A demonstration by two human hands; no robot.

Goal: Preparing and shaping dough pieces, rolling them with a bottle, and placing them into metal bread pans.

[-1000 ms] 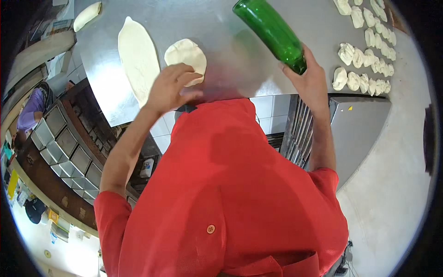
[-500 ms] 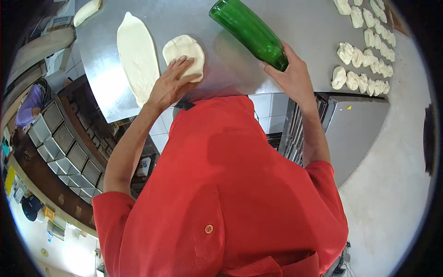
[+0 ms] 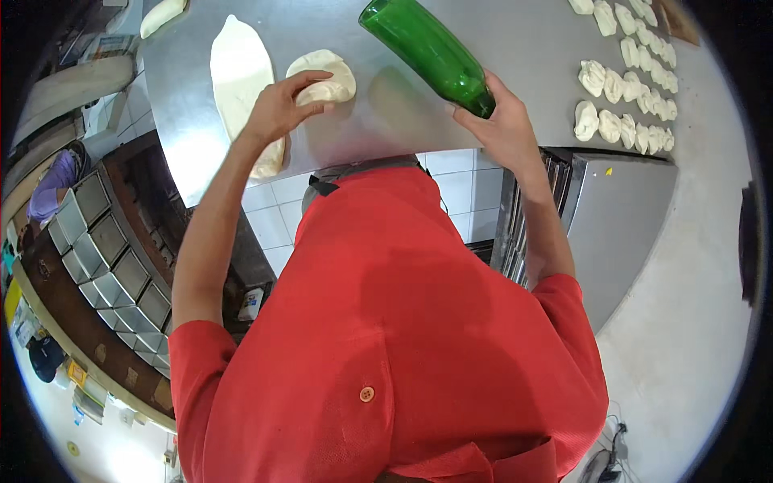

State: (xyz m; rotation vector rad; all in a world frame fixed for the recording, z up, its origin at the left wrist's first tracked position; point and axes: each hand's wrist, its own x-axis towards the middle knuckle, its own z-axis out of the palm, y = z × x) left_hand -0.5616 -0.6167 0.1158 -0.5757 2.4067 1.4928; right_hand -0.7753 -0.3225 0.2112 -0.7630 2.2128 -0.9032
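Note:
My left hand (image 3: 288, 106) curls its fingers and thumb around the near part of a round, pale piece of dough (image 3: 330, 66), which is folded up over itself there. To its left a long flattened strip of dough (image 3: 241, 72) lies on the steel table, its near end partly behind my left wrist. My right hand (image 3: 507, 121) grips a green glass bottle (image 3: 431, 52) around its base. The bottle slants away to the far left, over the table, with its other end toward the far edge of view.
Rows of small dough pieces (image 3: 612, 84) line the right side of the metal table (image 3: 531, 48). A rolled dough piece (image 3: 163, 16) sits at the far left corner. Metal pans (image 3: 109, 241) are stacked at left, near a person's purple sleeve (image 3: 55, 183). A steel cabinet (image 3: 616, 233) stands at right.
My left hand has gone from pressing flat on the round dough to gripping its near edge, now folded over. The bottle stays in my right hand, shifted only slightly.

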